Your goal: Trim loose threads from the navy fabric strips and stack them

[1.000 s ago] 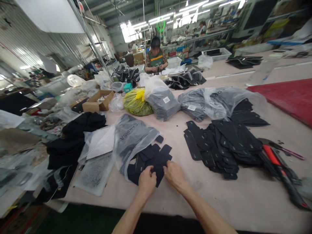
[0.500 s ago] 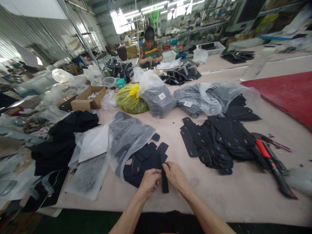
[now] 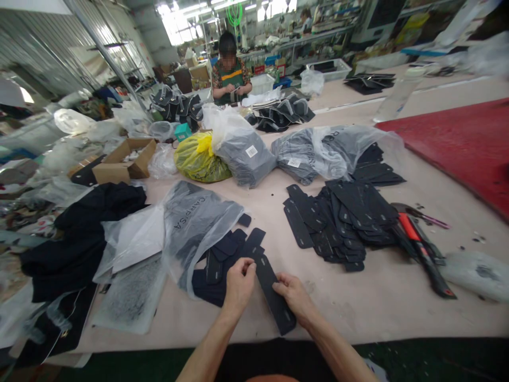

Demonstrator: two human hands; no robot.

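The dark strip (image 3: 274, 298) has just turned broad face up near the middle of the worktop's (image 3: 338, 307) near edge, so I now see the small marks at its ends. My right hand (image 3: 295, 296) grips its right side between thumb and fingers. My left hand (image 3: 240, 281) curls its fingers beside the strip's far end; I cannot tell whether they pinch anything. Leftward, the smaller pile (image 3: 226, 246) spills from a translucent bag (image 3: 194, 215); rightward lies a larger pile (image 3: 338, 225).
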